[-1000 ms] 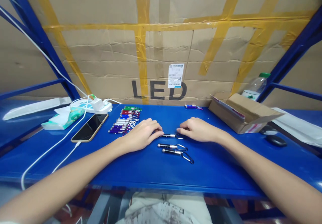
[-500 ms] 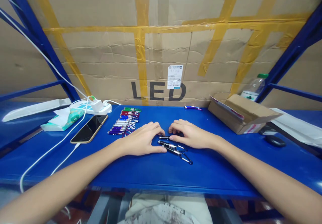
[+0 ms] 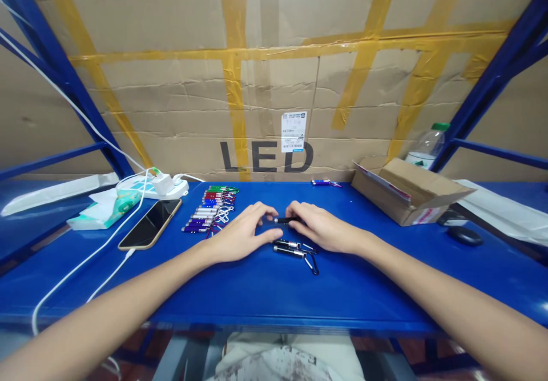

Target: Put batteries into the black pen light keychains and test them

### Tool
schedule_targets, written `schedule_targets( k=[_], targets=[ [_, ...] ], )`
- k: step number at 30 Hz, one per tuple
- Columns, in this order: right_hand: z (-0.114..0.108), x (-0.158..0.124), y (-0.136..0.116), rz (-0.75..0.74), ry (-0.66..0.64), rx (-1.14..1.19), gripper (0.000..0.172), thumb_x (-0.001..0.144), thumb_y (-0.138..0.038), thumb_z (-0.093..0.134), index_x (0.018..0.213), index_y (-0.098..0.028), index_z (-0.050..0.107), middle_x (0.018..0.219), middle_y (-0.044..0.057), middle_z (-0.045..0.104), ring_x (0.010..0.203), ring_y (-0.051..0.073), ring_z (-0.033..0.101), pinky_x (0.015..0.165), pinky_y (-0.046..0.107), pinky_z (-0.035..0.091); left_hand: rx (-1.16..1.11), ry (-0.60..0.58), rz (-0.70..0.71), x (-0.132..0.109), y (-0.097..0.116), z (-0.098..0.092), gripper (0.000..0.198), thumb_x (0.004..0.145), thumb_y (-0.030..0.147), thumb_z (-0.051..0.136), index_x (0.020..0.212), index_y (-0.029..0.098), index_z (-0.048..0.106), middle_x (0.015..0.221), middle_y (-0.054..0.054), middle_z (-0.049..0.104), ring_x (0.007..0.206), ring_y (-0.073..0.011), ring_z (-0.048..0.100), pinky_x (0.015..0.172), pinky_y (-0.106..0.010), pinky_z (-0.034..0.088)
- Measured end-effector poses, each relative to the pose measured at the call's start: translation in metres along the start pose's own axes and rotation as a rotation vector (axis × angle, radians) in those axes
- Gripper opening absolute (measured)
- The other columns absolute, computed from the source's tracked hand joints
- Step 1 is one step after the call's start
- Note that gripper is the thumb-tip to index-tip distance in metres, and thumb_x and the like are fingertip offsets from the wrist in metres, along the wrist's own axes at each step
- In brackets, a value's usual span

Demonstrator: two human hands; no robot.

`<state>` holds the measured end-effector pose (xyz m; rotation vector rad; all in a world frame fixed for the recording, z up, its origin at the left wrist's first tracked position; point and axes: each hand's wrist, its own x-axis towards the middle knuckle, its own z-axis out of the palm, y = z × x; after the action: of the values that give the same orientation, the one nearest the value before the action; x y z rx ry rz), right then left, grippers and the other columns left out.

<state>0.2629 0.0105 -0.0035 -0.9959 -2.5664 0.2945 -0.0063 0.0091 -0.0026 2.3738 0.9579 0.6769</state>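
Between the fingers and thumb of my right hand (image 3: 319,225) is a slim black keychain flashlight (image 3: 282,220), its front end sticking out toward the left. My left hand (image 3: 244,232) is open around that end, thumb and fingers apart; I see no contact with it. Below the hands, two more black keychain flashlights with carabiner clips, an upper one (image 3: 287,244) and a lower one (image 3: 291,252), lie side by side on the blue table (image 3: 274,295). Left of my left hand is a neat row of keychain flashlights (image 3: 209,209) in green, red, blue, silver and purple.
A single blue keychain flashlight (image 3: 321,182) lies at the back. On the right are an open cardboard box (image 3: 385,198), a bottle (image 3: 428,141) and a black mouse (image 3: 464,236). Leftward sit a phone (image 3: 149,224), a tissue pack (image 3: 107,209) and a power strip (image 3: 141,185) with white cables.
My right hand has raised one black flashlight from beside the other two. My left thumb has come away from the lower pair, which now lie closer to parallel.
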Motion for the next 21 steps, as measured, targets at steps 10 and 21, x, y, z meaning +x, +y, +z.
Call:
schedule_targets(
  k=[10, 21],
  targets=[
    [-0.001, 0.004, -0.007, 0.058, 0.121, 0.055, 0.025, 0.112, -0.029, 0.042, 0.117, -0.020, 0.065, 0.116, 0.012, 0.074, 0.106, 0.027, 0.072, 0.095, 0.042, 0.054, -0.707, 0.319, -0.210, 0.018, -0.015, -0.002, 0.064, 0.101, 0.075, 0.051, 0.128, 0.019, 0.066, 0.127, -0.014, 0.071, 0.111, -0.0266, 0.067, 0.088, -0.036, 0.054],
    [-0.007, 0.003, -0.021, 0.162, 0.086, 0.005, 0.018, 0.108, -0.033, 0.044, 0.106, -0.022, 0.058, 0.070, -0.002, 0.064, 0.060, 0.019, 0.058, 0.063, 0.029, 0.034, -0.975, 0.317, -0.304, 0.018, -0.005, -0.008, 0.068, 0.103, 0.077, 0.046, 0.130, 0.018, 0.068, 0.139, -0.017, 0.071, 0.127, -0.0310, 0.065, 0.096, -0.038, 0.054]
  ],
)
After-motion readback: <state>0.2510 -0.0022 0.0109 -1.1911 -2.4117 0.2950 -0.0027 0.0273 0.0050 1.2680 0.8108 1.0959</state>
